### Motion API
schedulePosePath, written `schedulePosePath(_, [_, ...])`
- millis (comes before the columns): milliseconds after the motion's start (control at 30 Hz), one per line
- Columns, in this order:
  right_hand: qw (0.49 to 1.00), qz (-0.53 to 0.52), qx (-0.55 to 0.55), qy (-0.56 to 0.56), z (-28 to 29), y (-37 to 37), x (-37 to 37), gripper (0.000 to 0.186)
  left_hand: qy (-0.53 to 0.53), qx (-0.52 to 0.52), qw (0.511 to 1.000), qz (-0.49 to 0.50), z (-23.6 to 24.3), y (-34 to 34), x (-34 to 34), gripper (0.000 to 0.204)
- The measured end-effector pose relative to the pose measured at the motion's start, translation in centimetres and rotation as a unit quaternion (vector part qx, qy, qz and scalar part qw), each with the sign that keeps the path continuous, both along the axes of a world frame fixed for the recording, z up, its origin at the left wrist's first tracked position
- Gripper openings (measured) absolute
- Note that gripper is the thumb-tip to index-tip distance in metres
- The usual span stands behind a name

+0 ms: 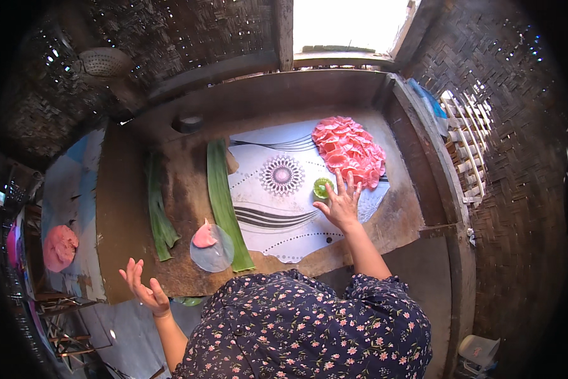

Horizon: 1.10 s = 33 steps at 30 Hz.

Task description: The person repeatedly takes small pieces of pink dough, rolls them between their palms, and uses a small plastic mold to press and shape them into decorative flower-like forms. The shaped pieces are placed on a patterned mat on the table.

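Wide and empty at left hand (147, 292), wide at right hand (342, 208); might, sweeping carelessly, knock adjacent green piece (321, 187) into pink pile (347, 148) beyond.

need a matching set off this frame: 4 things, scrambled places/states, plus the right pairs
Things
1. left hand
2. right hand
3. pile of pink discs
4. clear round sheet

Places and states
A. at the far right part of the white patterned sheet
B. between the near ends of two green leaf strips
C. raised at the picture's lower left, fingers apart
D. fingers spread, at the small green round piece

Pairs
1-C
2-D
3-A
4-B
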State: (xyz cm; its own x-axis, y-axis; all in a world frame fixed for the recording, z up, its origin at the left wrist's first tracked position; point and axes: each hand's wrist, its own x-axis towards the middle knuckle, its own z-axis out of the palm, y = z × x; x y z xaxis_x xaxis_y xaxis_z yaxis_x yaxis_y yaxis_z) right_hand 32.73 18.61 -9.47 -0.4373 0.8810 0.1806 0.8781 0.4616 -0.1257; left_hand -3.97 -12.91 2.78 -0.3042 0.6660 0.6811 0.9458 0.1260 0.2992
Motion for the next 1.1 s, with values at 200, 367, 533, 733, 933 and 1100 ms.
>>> schedulePosePath(200, [0.999, 0.024, 0.013, -0.024, 0.2, -0.3, -0.4, 0.065, -0.012, 0.040, 0.999, 0.006, -0.1, -2.0, -0.4, 0.039])
schedulePosePath(367, [0.997, -0.042, -0.060, -0.012, 1.1, -0.2, -0.5, 0.067, -0.046, 0.068, 0.997, 0.013, -0.4, -2.8, -0.7, 0.039])
schedulePosePath(533, [0.993, -0.048, -0.089, -0.063, 1.6, -0.2, -0.8, 0.069, -0.056, 0.082, 0.995, 0.006, -0.7, -3.2, -1.0, 0.039])
schedulePosePath(733, [0.998, -0.011, -0.030, -0.059, 1.2, -0.7, -0.9, 0.066, -0.076, 0.097, 0.992, 0.009, -0.9, -3.7, -1.2, 0.040])
schedulePosePath(933, [0.997, -0.017, -0.038, -0.066, 1.0, -0.9, -1.4, 0.067, -0.081, 0.104, 0.991, 0.014, -1.4, -4.0, -1.5, 0.040])
schedulePosePath(1100, [0.999, -0.024, 0.011, -0.047, 0.6, -1.4, -1.4, 0.069, -0.081, 0.111, 0.990, 0.024, -1.9, -4.7, -2.1, 0.039])
